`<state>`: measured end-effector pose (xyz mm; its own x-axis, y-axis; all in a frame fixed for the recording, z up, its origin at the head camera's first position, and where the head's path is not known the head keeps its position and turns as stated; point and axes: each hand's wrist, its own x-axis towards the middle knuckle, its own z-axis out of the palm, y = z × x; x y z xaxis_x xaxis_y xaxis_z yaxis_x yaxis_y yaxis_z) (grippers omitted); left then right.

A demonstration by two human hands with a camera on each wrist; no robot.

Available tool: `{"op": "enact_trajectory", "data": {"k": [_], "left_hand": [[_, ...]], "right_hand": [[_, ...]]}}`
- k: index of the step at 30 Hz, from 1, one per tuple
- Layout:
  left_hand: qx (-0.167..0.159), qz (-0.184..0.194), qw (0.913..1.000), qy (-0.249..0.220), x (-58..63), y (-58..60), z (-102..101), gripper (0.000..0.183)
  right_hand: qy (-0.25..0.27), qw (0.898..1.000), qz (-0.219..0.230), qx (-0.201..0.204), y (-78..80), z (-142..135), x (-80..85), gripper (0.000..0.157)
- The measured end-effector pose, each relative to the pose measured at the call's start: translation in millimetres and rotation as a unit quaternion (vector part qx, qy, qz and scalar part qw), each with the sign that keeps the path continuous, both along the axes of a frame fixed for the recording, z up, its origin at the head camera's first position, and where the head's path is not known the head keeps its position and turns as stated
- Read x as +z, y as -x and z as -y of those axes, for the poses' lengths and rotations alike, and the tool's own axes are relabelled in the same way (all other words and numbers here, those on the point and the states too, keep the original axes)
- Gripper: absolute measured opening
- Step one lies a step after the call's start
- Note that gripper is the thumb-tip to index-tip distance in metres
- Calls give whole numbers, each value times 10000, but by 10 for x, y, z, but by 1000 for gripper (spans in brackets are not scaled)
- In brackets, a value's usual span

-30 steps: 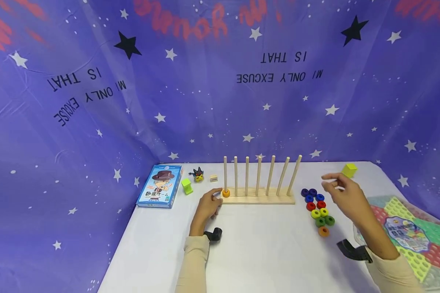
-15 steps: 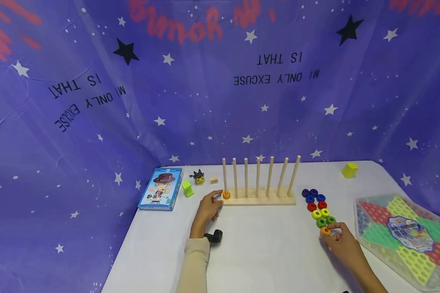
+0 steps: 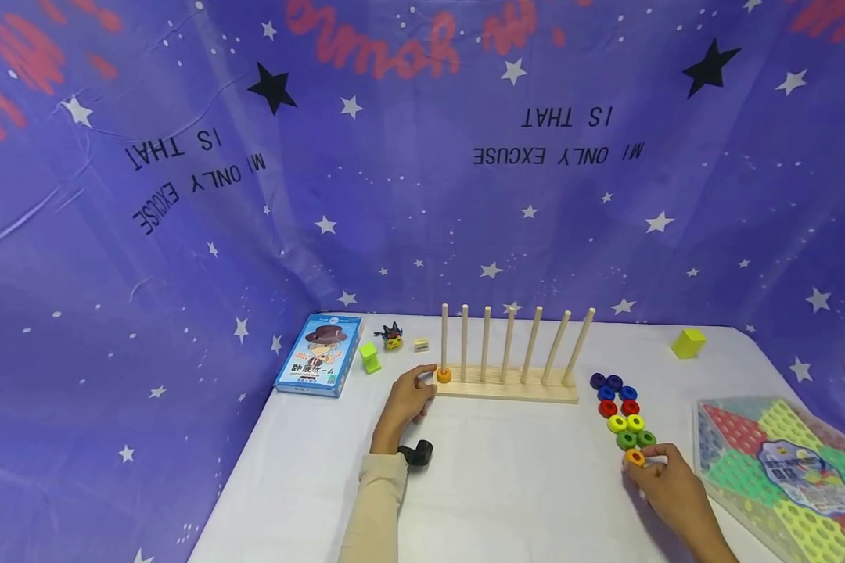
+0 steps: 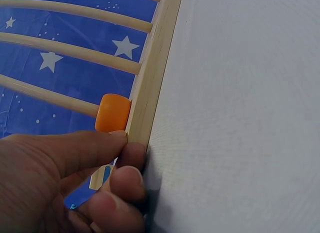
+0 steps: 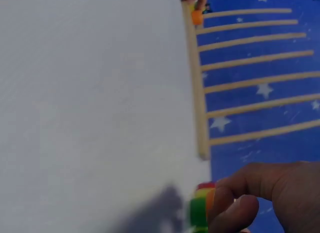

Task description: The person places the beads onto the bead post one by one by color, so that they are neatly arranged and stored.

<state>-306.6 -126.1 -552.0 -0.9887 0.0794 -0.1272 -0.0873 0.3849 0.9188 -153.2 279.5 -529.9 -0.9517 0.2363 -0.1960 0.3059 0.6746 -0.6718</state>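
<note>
Right of a pale wooden rack point(image 3: 514, 391) with 7 upright pegs point(image 3: 508, 336), and nearer the camera, an orange ring-shaped bead point(image 3: 632, 457) is pinched between the fingers of the right hand point(image 3: 674, 491), just beside 2 green ring-shaped beads point(image 3: 626, 442). Its hole looks to face roughly up, along the pegs' axis; whether it touches the white worktop point(image 3: 507, 485), I cannot tell. Well apart, the left hand point(image 3: 406, 397) grips the rack's left end.

Peg rack point(image 3: 507, 389): pale wood, seven upright pegs point(image 3: 508, 344)
Left ring point(image 3: 444, 376): orange, around leftmost peg
Right ring point(image 3: 634, 458): orange, pinched, right of rack
</note>
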Motion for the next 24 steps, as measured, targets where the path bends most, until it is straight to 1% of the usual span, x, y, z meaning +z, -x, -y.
{"op": "enact_trajectory", "data": {"k": [2,4,6,8,10,12,14,16,18,21,24], "left_hand": [[-10,-24,10000,9,30,12,6,45],[-14,-109,9999,18,66,33,12,45],[4,-179,9998,24,98,63,18,45],[36,-186,9998,27,115,96,23,45],[60,-145,9999,45,115,119,29,45],[72,-82,9999,65,98,126,35,45],[86,9,9999,93,76,112,38,45],[87,72,9998,133,57,84,37,44],[79,90,9998,179,41,50,31,44],[67,69,9996,253,26,6,16,43],[50,-47,9995,304,25,-12,-2,43]], "right_hand": [[-15,9995,-303,118,27,107,163,60],[-34,9967,-761,287,109,259,400,57],[-57,9910,-1229,520,245,451,700,51],[-86,9831,-1627,830,405,668,1019,48],[-81,9750,-1885,1172,572,907,1321,46],[34,9693,-1940,1507,747,1156,1588,47],[135,9646,-1928,1796,922,1404,1789,45],[260,9609,-1839,2055,1094,1636,1927,40],[376,9585,-1716,2244,1252,1845,1990,36],[409,9565,-1535,2445,1433,2093,1997,31],[257,9551,-1556,2507,1557,2248,1958,31]]}}
